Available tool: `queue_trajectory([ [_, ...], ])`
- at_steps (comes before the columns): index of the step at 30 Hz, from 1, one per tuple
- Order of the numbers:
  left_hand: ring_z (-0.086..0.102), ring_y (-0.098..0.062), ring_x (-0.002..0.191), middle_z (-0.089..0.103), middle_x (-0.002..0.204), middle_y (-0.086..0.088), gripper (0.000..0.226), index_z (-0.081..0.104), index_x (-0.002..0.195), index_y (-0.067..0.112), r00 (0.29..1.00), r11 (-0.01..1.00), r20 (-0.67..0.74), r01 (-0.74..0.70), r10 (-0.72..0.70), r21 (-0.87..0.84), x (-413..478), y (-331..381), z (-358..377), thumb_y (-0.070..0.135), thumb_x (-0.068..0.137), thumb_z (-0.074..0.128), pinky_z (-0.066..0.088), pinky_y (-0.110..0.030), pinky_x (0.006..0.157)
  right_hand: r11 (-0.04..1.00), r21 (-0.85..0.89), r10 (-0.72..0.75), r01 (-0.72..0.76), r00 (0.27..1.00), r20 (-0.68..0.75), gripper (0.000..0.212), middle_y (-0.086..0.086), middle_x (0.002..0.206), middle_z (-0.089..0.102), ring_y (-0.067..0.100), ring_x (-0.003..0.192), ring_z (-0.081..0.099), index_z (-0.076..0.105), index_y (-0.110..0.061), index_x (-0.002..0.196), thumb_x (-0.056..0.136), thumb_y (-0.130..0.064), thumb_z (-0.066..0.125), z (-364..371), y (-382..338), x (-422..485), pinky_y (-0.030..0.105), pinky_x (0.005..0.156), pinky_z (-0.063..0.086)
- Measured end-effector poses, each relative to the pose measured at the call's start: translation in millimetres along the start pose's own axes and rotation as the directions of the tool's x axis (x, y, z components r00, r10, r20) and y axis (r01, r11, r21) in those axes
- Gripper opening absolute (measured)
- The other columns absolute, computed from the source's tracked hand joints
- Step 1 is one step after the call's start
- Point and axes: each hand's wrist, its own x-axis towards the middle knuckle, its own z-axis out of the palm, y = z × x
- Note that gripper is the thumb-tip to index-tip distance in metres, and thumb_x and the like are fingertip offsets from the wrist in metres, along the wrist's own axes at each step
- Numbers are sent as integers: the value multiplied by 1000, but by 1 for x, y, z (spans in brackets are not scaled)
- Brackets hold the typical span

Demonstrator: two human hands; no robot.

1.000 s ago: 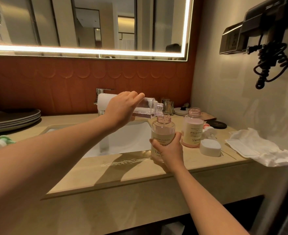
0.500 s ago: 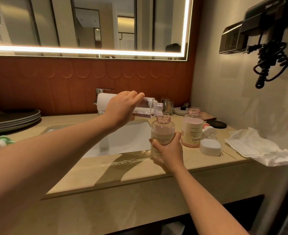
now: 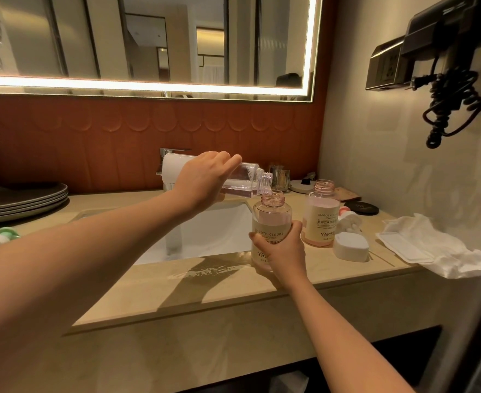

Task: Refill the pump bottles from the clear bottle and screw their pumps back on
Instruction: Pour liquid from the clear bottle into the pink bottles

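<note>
My left hand [image 3: 202,180] grips the clear bottle [image 3: 247,181], tipped almost level with its threaded mouth just above the open neck of a labelled pump bottle [image 3: 271,219]. A thin stream runs down into that neck. My right hand [image 3: 280,251] wraps around the lower front of this bottle on the counter's front strip. A second labelled pump bottle [image 3: 321,214], pink inside and with its neck open, stands just to the right. A white pump head [image 3: 349,221] lies beside it, partly hidden.
The sink basin [image 3: 205,234] and chrome faucet [image 3: 171,157] lie behind my left arm. A white pad [image 3: 349,246] and a crumpled white cloth [image 3: 432,249] sit at the right. Grey plates [image 3: 21,199] are stacked far left. Glasses [image 3: 280,177] stand by the back wall.
Both hands and bottles stay almost still. The clear bottle holds its tilt over the pump bottle's neck.
</note>
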Motion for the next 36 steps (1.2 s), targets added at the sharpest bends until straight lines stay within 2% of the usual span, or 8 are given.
queue_trajectory([
  [3,54,-23,98,58,115,-9,56,44,127,12,1000,1000,3,3,-3,10,0,0,0,16,79,71,49,-33,75,1000,-9,4,-4,1000,-1,65,-3,106,54,18,94,55,30,-24,109,68,-43,77,0,0,0,38,76,52],
  [8,55,-24,98,58,115,-10,55,45,127,11,1000,1000,-1,-3,3,9,0,0,-1,15,79,70,49,-33,75,1000,-5,-2,2,1000,-3,66,-2,107,54,18,95,55,31,-23,109,67,-42,78,0,1,0,34,74,51],
  [29,54,-23,99,57,117,-8,56,42,130,12,1000,998,18,-12,11,54,1,0,-2,16,81,68,48,-32,75,1000,-24,19,-19,1000,-3,65,-7,101,52,17,93,55,30,-25,108,67,-44,77,0,0,0,43,79,53],
  [36,54,-23,98,57,115,-9,56,42,129,12,1000,998,18,-18,17,66,2,0,-3,15,80,68,48,-32,75,1000,-14,8,-8,1000,2,66,-4,105,52,17,94,55,30,-24,109,68,-42,78,0,0,0,35,76,52],
])
